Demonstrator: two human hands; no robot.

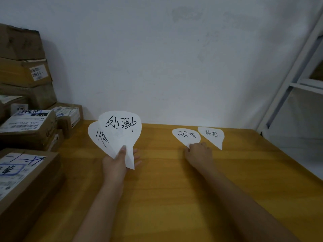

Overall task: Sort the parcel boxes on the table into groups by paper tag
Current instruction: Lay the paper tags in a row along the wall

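My left hand (118,160) holds two white teardrop paper tags (120,131) fanned upright above the yellow table (166,189), thumb pinching their tips; both carry handwritten black characters. Two more paper tags lie flat near the far edge: one (186,136) with my right hand (199,152) on its lower tip, fingers curled, and another (212,136) just right of it, untouched. Brown parcel boxes with white labels are piled at the left: a large one at the near left (26,177), a labelled one (28,124) behind it, and a smaller box (70,117).
More cardboard boxes (22,67) are stacked high against the white wall (166,58) at far left. A white metal shelf frame (300,81) stands at the right, past the table's right edge.
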